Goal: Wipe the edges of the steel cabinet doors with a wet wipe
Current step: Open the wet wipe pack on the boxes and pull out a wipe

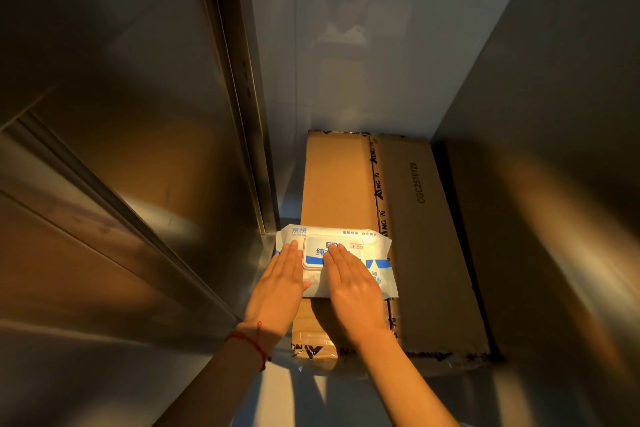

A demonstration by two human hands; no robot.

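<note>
A white and blue pack of wet wipes [349, 236] lies flat on a brown cardboard box [339, 181]. My left hand [277, 288] rests palm down on the pack's left side, fingers straight and together. Over the pack's plastic lid [315, 253] and right half lies my right hand [349, 288], also flat. Neither hand grips anything. A steel cabinet door [114, 163] stands to the left, its edge [242, 104] running up from beside the pack.
A second steel panel [561, 115] rises on the right. The cardboard box fills the floor between the steel surfaces, with a steel back wall [363, 46] behind it. A red string bracelet [256, 343] is on my left wrist.
</note>
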